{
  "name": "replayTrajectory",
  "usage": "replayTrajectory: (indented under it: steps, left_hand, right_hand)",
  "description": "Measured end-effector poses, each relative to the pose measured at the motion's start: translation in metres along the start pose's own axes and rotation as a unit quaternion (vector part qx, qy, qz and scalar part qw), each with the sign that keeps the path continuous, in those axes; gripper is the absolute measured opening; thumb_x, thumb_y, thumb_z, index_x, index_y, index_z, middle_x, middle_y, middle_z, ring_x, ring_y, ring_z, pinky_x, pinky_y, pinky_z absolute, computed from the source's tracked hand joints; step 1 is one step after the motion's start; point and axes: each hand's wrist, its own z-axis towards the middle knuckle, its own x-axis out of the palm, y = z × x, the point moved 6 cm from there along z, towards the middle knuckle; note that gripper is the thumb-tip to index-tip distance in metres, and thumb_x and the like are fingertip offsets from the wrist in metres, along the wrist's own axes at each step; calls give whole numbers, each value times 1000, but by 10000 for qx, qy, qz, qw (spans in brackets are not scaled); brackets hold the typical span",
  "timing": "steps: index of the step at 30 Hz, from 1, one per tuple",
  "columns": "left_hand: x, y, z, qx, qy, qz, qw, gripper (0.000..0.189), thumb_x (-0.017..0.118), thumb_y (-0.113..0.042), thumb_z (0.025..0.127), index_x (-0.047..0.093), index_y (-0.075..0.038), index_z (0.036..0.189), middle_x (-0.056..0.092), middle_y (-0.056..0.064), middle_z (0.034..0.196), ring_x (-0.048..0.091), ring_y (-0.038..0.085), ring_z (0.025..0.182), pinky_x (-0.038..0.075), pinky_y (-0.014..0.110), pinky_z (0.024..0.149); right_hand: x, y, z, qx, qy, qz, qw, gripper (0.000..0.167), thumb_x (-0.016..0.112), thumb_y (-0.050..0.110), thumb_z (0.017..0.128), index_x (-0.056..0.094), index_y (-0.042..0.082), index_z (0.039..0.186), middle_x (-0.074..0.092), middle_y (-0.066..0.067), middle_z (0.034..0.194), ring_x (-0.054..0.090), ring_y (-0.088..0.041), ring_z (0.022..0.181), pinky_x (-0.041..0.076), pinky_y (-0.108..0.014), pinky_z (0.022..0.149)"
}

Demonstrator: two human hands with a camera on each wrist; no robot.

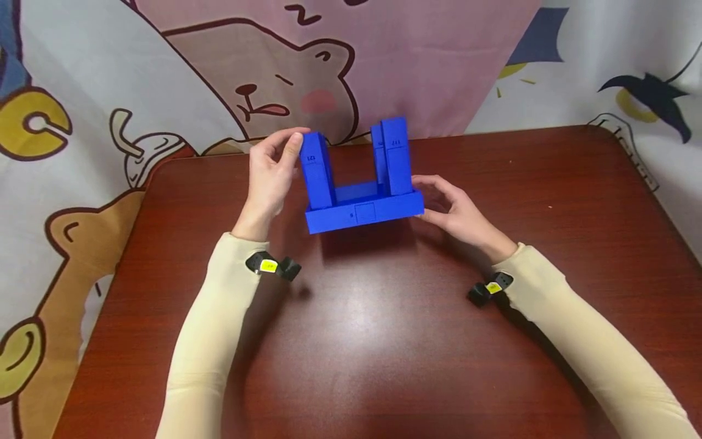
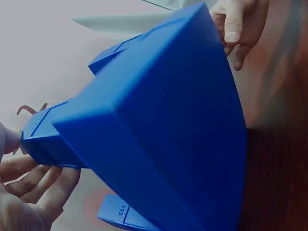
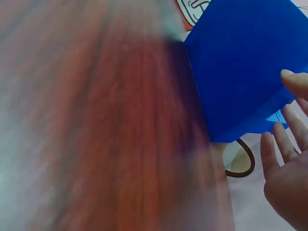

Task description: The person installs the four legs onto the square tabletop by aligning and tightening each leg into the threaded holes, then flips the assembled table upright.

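A blue block structure (image 1: 364, 210) is tilted above the table: a flat base with several tall rectangular posts standing on it, some marked with printed numbers. My left hand (image 1: 271, 174) grips the upper end of the left post (image 1: 318, 174), thumb on the near face and fingers behind. In the left wrist view, the fingers (image 2: 53, 185) lie along that post. My right hand (image 1: 457, 210) holds the right edge of the base. The right wrist view shows its thumb (image 3: 294, 83) against the base's plain underside (image 3: 240, 62), with the fingers by the side.
The dark reddish wooden table (image 1: 351, 341) lies beneath, with the structure's shadow on it. Behind and left hangs a curtain (image 1: 417, 67) printed with cartoon animals, close to the table's back edge. Each wrist wears a small black camera (image 1: 287, 268).
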Motion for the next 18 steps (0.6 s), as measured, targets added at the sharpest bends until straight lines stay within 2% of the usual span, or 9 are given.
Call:
replayTrajectory:
  steps: [2, 6, 9, 11, 15, 18]
  left_hand:
    - [-1, 2, 4, -126, -17, -60, 9999, 27, 54, -8, 99, 64, 13, 111, 66, 3, 85, 62, 12, 70, 54, 23, 59]
    - [-2, 13, 8, -578, 118, -378, 9975, 30, 53, -14, 100, 62, 10, 116, 65, 5, 90, 63, 15, 76, 56, 29, 65]
    - [-6, 21, 5, -914, 183, -611, 9938, 33, 50, -19, 102, 59, 6, 120, 63, 8, 96, 63, 19, 82, 56, 31, 71]
    - [-10, 25, 1, -993, 177, -624, 9929, 34, 47, -22, 103, 58, 4, 122, 63, 8, 100, 64, 19, 85, 56, 31, 73]
    - [-20, 33, -10, -834, 174, -645, 9943, 30, 47, -16, 103, 57, 6, 119, 65, 10, 101, 65, 20, 86, 55, 33, 77]
    - [-28, 39, -22, -564, 284, -689, 9956, 22, 50, -2, 99, 59, 11, 114, 65, 18, 102, 66, 26, 88, 54, 40, 80]
  right_hand:
    - [0, -1, 4, 7, -134, 97, 9999, 51, 66, -11, 85, 51, -2, 133, 57, -9, 130, 56, -22, 112, 42, -31, 95]
    - [2, -3, 6, -75, -305, 321, 9990, 48, 63, -14, 85, 51, -6, 131, 59, -4, 126, 56, -17, 114, 43, -31, 97]
    - [4, -3, 6, -168, -330, 438, 9984, 47, 61, -16, 86, 49, -10, 130, 58, -3, 127, 56, -14, 116, 43, -31, 98]
    - [5, -3, 6, -223, -341, 400, 9984, 46, 61, -17, 86, 49, -10, 130, 58, -3, 127, 56, -13, 115, 44, -30, 97]
    - [5, -2, 10, -252, -387, 353, 9983, 45, 61, -15, 86, 50, -10, 129, 58, -6, 125, 57, -12, 113, 45, -29, 96]
    - [4, -1, 12, -192, -433, 404, 9981, 45, 61, -14, 87, 49, -9, 130, 59, -8, 122, 59, -12, 110, 46, -27, 93]
